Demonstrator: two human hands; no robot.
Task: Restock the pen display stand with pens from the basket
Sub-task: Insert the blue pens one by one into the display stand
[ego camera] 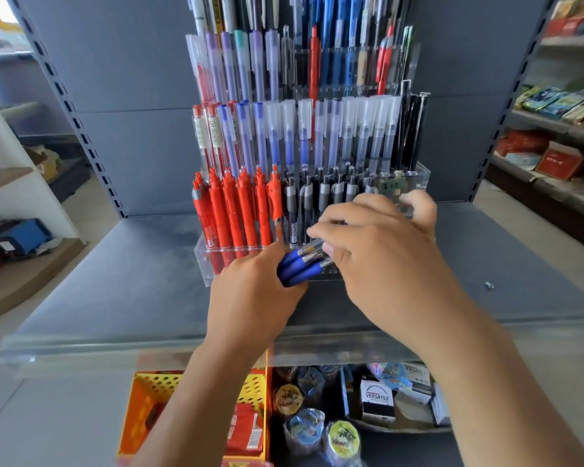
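A clear acrylic pen display stand rises in tiers on a grey shelf, filled with red, blue, frosted and black pens. Its lowest row holds red pens at the left and grey-clipped black pens in the middle. My left hand is shut on a bundle of blue pens just in front of the stand's base. My right hand reaches over that bundle, its fingertips pinching one of the blue pens at its silver end. A yellow basket sits below the shelf, partly hidden by my left forearm.
The grey shelf has bare surface left and right of the stand. A small metal piece lies at its right. Below are tape rolls and white boxes. Side shelves with goods flank the aisle.
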